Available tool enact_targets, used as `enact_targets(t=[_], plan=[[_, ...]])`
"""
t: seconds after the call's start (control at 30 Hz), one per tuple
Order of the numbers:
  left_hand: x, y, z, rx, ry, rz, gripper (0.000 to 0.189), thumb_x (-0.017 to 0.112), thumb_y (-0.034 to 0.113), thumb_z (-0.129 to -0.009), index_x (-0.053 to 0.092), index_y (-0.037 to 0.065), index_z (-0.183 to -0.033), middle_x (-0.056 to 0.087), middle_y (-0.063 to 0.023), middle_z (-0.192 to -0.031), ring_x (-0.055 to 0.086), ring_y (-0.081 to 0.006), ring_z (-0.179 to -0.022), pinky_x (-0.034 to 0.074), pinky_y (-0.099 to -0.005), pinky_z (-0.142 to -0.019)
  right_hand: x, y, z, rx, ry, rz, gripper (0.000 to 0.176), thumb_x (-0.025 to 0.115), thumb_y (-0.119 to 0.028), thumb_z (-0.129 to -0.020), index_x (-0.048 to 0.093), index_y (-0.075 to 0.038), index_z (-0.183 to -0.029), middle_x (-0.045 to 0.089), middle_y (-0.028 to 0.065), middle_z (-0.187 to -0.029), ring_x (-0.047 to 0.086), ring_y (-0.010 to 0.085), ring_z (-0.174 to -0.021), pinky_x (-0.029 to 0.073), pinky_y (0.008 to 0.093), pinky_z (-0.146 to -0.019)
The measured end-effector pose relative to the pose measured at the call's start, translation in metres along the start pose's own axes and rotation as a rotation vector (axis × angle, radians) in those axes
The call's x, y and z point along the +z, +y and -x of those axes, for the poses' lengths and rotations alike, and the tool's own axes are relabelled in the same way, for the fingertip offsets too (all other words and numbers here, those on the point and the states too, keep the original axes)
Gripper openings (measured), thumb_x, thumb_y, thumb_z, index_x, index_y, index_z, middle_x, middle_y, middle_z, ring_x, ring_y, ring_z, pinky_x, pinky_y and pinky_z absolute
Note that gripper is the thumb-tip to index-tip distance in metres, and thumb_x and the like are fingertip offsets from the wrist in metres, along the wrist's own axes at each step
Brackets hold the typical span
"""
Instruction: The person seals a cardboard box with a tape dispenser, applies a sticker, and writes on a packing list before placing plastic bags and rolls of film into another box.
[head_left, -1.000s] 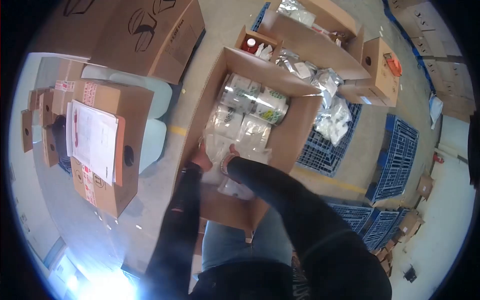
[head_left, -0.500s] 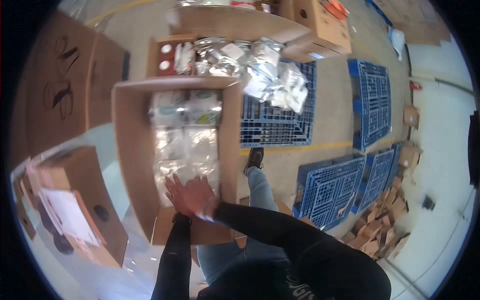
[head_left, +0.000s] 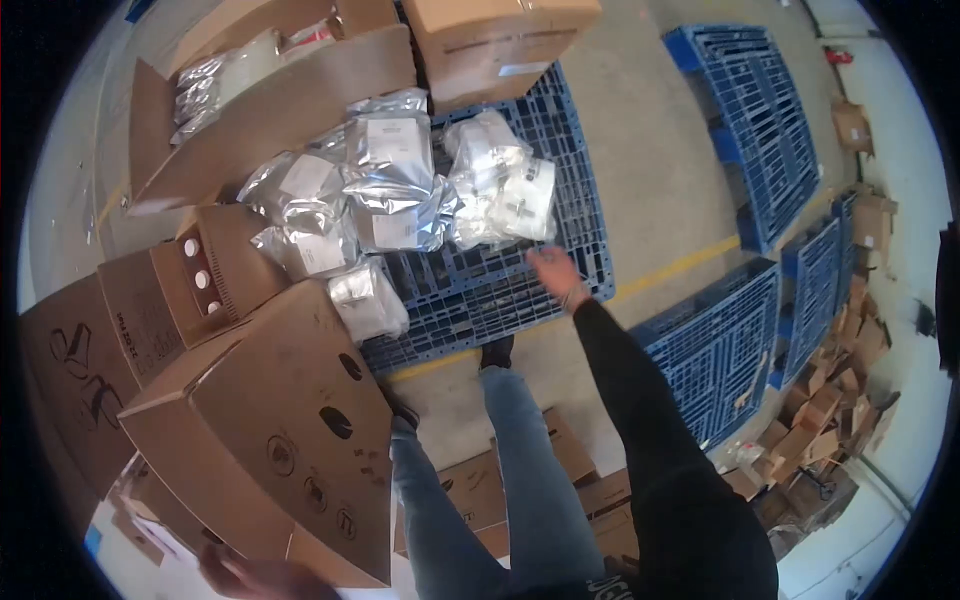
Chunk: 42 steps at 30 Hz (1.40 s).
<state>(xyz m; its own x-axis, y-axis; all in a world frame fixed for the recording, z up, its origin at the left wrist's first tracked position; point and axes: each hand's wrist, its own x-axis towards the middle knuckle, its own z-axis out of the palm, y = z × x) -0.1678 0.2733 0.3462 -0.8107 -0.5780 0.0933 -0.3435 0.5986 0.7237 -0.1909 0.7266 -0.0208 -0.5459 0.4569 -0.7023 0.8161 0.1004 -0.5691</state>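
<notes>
My right hand (head_left: 556, 278) reaches out over the blue pallet (head_left: 470, 315), its fingers apart and holding nothing. The fingertips are close to clear plastic packs with white contents (head_left: 525, 195). Left of these lie several silver foil bags with white labels (head_left: 390, 150), and a small white pack (head_left: 368, 302) lies nearer to me. Low on the left, my left hand (head_left: 240, 575) is beside the large cardboard box (head_left: 290, 430), fingers partly stretched and nothing visible in them. The box's printed side faces me; its inside is hidden from this angle.
A box with white-capped bottles (head_left: 200, 275) stands beyond the large box. An open carton of bags (head_left: 270, 110) and a closed carton (head_left: 500, 45) are at the back. More blue pallets (head_left: 750, 120) stand right, near piled cardboard (head_left: 820, 410).
My hands have left the packs inside the large box and moved apart, the right one out toward the plastic packs. The view has swung right, and the box now appears tilted, side-on.
</notes>
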Motion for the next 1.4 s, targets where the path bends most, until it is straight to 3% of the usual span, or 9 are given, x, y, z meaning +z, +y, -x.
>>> enact_targets(t=[0.13, 0.2, 0.3, 0.47, 0.7, 1.03, 1.2, 1.3, 1.4], plan=[[0.249, 0.081, 0.09, -0.305, -0.765, 0.549, 0.058, 0.066, 0.001, -0.092, 0.04, -0.001, -0.144, 0.057, -0.0196, -0.134, 0.058, -0.024, -0.123, 0.047, -0.0356, -0.102, 0.006, 0.066, -0.141, 0.013, 0.176, 0.31, 0.092, 0.069, -0.062, -0.085, 0.05, 0.013, -0.136, 0.061, 0.0266, -0.13, 0.063, 0.0374, -0.116, 0.049, 0.0398, -0.1], [0.436, 0.027, 0.102, -0.25, -0.907, 0.534, 0.061, 0.069, 0.017, -0.096, 0.04, -0.006, -0.143, 0.054, -0.0223, -0.138, 0.054, -0.0284, -0.129, 0.045, -0.0373, -0.105, 0.012, 0.052, -0.166, 0.162, 0.171, 0.141, 0.11, 0.071, -0.07, -0.078, 0.043, 0.014, -0.142, 0.049, 0.0297, -0.146, 0.047, 0.0401, -0.137, 0.037, 0.0406, -0.113], [0.655, -0.063, 0.07, 0.402, -0.457, -0.052, 0.089, 0.064, 0.056, -0.09, 0.04, -0.013, -0.141, 0.052, -0.0347, -0.136, 0.052, -0.0457, -0.127, 0.039, -0.0465, -0.11, 0.027, 0.059, -0.195, 0.083, 0.135, -0.072, 0.106, 0.08, -0.07, -0.069, 0.057, 0.012, -0.131, 0.062, 0.0248, -0.132, 0.062, 0.0325, -0.121, 0.047, 0.037, -0.102], [0.725, -0.048, -0.005, -0.222, -1.435, 0.223, 0.1, 0.065, 0.073, -0.083, 0.047, -0.003, -0.146, 0.049, -0.0189, -0.15, 0.043, -0.0364, -0.139, 0.034, -0.038, -0.114, 0.032, 0.066, -0.211, 0.142, 0.053, -0.34, 0.085, 0.09, -0.057, -0.064, 0.069, 0.009, -0.114, 0.073, 0.0201, -0.11, 0.071, 0.0254, -0.099, 0.054, 0.035, -0.087], [0.69, -0.033, 0.022, -0.095, -1.629, 0.156, 0.061, 0.076, 0.029, -0.087, 0.055, 0.002, -0.137, 0.063, -0.0149, -0.129, 0.063, -0.0243, -0.115, 0.053, -0.0455, -0.096, 0.021, 0.095, -0.172, 0.151, -0.3, -1.023, 0.052, 0.08, -0.01, -0.085, 0.058, 0.003, -0.131, 0.068, 0.0129, -0.122, 0.069, 0.0244, -0.106, 0.059, 0.037, -0.088], [0.558, -0.078, 0.088, -0.63, -1.567, 0.69, 0.066, 0.076, 0.008, -0.083, 0.04, -0.004, -0.138, 0.067, -0.0148, -0.115, 0.069, -0.0243, -0.102, 0.059, -0.0363, -0.082, -0.043, 0.11, 0.002, 0.097, -0.246, -0.751, 0.05, 0.08, -0.019, -0.084, 0.062, 0.002, -0.125, 0.07, 0.01, -0.11, 0.067, 0.017, -0.099, 0.054, 0.032, -0.085], [0.326, -0.046, 0.115, -0.603, -1.511, 1.113, 0.087, 0.081, 0.01, -0.083, 0.03, 0.005, -0.153, 0.052, -0.0084, -0.141, 0.051, -0.0194, -0.129, 0.047, -0.0397, -0.106, -0.126, 0.079, 0.144, 0.031, -0.248, -0.518, 0.045, 0.075, -0.017, -0.085, 0.065, 0.005, -0.123, 0.069, 0.014, -0.12, 0.066, 0.0246, -0.111, 0.051, 0.0378, -0.098], [0.157, -0.026, 0.082, -0.548, -1.646, 1.092, 0.104, 0.09, 0.023, -0.073, 0.029, 0.005, -0.154, 0.05, -0.0101, -0.147, 0.047, -0.0219, -0.135, 0.039, -0.0402, -0.113, -0.178, 0.051, 0.23, -0.688, -0.327, 0.79, 0.042, 0.067, -0.016, -0.083, 0.065, -0.001, -0.123, 0.07, 0.0161, -0.12, 0.067, 0.0294, -0.111, 0.052, 0.0422, -0.098], [0.043, -0.027, 0.062, -0.572, -1.787, 1.269, 0.118, 0.095, 0.029, -0.066, 0.024, 0.003, -0.157, 0.046, -0.0125, -0.151, 0.044, -0.0238, -0.139, 0.035, -0.0416, -0.116, -0.154, -0.032, 0.296, -0.539, -0.525, 0.33, 0.049, 0.064, -0.018, -0.088, 0.058, 0.0, -0.133, 0.067, 0.015, -0.127, 0.063, 0.0273, -0.118, 0.051, 0.0406, -0.099]])
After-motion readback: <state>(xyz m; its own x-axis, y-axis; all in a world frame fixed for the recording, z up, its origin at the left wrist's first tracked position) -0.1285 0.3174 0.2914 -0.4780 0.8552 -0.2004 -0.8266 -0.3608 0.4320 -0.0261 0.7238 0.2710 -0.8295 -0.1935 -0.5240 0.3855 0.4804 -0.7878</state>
